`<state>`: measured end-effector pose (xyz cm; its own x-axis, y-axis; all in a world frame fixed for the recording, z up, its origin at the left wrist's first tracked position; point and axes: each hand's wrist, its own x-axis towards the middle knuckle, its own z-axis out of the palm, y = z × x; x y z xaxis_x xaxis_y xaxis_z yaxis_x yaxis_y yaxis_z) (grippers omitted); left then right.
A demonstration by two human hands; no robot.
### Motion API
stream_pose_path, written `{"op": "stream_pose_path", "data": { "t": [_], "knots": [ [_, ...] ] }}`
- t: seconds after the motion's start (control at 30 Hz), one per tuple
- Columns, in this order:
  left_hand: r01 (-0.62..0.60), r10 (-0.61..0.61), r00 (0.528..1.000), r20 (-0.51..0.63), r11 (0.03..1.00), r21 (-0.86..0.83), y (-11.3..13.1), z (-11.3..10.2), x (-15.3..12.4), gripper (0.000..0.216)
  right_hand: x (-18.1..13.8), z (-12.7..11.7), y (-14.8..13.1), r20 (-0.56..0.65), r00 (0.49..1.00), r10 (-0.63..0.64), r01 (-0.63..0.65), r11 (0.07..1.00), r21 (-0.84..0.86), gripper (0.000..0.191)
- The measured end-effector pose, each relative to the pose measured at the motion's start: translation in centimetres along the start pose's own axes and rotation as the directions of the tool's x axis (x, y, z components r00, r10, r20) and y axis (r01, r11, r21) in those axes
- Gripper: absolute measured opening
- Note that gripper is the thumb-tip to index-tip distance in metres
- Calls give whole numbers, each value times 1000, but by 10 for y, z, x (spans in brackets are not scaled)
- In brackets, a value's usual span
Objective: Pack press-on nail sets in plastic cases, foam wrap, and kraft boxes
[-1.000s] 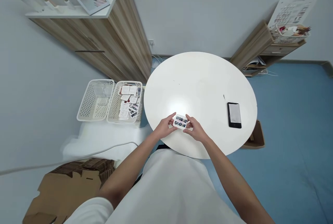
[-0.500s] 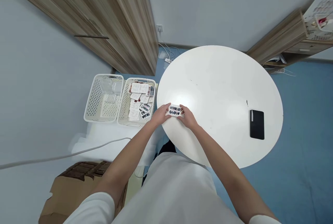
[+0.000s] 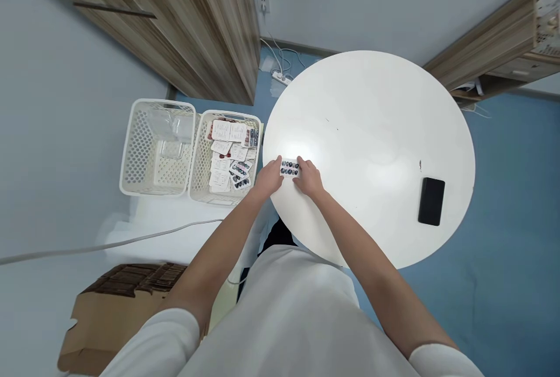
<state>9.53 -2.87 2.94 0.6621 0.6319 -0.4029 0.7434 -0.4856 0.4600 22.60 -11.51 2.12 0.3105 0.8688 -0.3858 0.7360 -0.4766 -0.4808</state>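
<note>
A small white card of press-on nails [image 3: 289,168], with dark and grey nails in two rows, is at the left edge of the round white table [image 3: 376,114]. My left hand [image 3: 270,177] grips its left end. On its right end, my right hand [image 3: 308,177] has thumb and fingers closed at the edge. The nails face up between the two hands. Whether the card rests on the tabletop or is just above it, I cannot tell.
Left of the table, a white basket [image 3: 195,181] holds several nail cards; another basket [image 3: 126,158] contains clear plastic packs. A black case [image 3: 431,202] lies on the table's right side. A grey cable [image 3: 157,234] crosses near cardboard [image 3: 109,318]. A wooden cabinet [image 3: 196,27] stands behind.
The camera view has shifted, so the table, baskets and cabinet sit higher in the picture. Both hands remain at the ends of the nail card.
</note>
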Motion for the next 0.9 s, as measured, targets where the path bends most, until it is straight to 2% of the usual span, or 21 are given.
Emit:
{"op": "stream_pose_path", "data": {
  "t": [0.17, 0.27, 0.33, 0.43, 0.6, 0.73, 0.9],
  "knots": [
    [14, -10, 997, -78, 999, 50, 8, 0, -15, 65, -28, -9, 8, -94, 994, -61, 75, 985, 156, 71],
    [24, -21, 991, -131, 999, 26, 22, 8, -29, 61, -67, -23, 36, -164, 986, -23, 69, 956, 284, 61],
    [6, -7, 992, -126, 1000, -9, 39, 19, -41, 58, -101, -33, 69, -229, 970, 78, 4, 942, 336, 54],
    [5, -15, 992, -125, 997, -77, 75, 44, -62, 56, -154, -50, 135, -299, 915, 270, -161, 926, 342, 49],
    [0, -9, 997, -79, 994, -110, 140, 95, -93, 53, -216, -78, 238, -266, 806, 529, -473, 845, 250, 53],
    [-56, 56, 998, 0, 997, -60, 177, 125, -110, 49, -225, -99, 282, -245, 800, 548, -518, 836, 182, 60],
    [-30, 30, 999, 12, 999, -19, 205, 138, -120, 49, -214, -113, 300, -199, 832, 518, -506, 855, 111, 61]
  ]
}}
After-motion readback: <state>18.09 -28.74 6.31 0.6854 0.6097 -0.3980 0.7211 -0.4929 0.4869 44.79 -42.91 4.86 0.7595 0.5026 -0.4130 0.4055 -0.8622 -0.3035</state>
